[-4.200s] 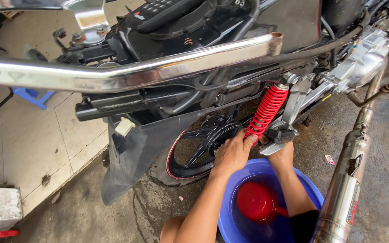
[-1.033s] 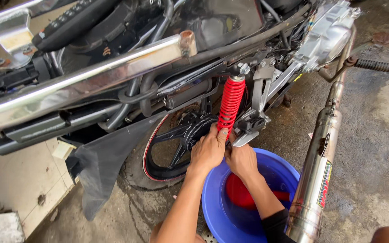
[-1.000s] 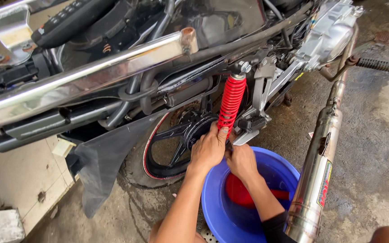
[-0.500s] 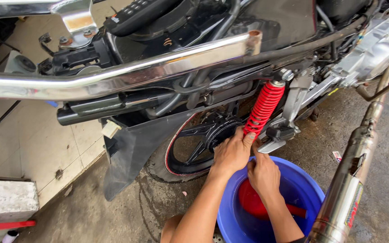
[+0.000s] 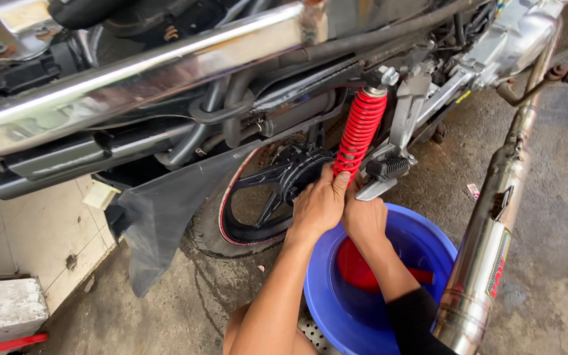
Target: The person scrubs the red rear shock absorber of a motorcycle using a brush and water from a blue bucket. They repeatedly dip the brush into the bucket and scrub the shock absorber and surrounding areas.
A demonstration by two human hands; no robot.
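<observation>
A motorcycle's red coil shock absorber (image 5: pixel 361 131) runs down beside the black rear wheel (image 5: pixel 251 204). My left hand (image 5: pixel 319 205) grips the lower end of the shock, thumb against the bottom coils. My right hand (image 5: pixel 365 218) is pressed close beside it, just under the ribbed footpeg (image 5: pixel 389 167); its fingers are hidden behind the left hand. Below both forearms a blue basin (image 5: pixel 363 315) stands on the floor with a red scoop (image 5: pixel 356 269) inside.
A chrome exhaust pipe (image 5: pixel 488 263) slants down at the right, beside the basin. A chrome grab rail (image 5: pixel 133 72) crosses the top. A black mudguard flap (image 5: pixel 165 210) hangs left of the wheel. Tiled floor and a concrete block (image 5: pixel 4 309) lie at the left.
My right hand has risen from over the basin to the shock's lower end, beside my left hand. The left hand has stayed on the shock. The view has shifted.
</observation>
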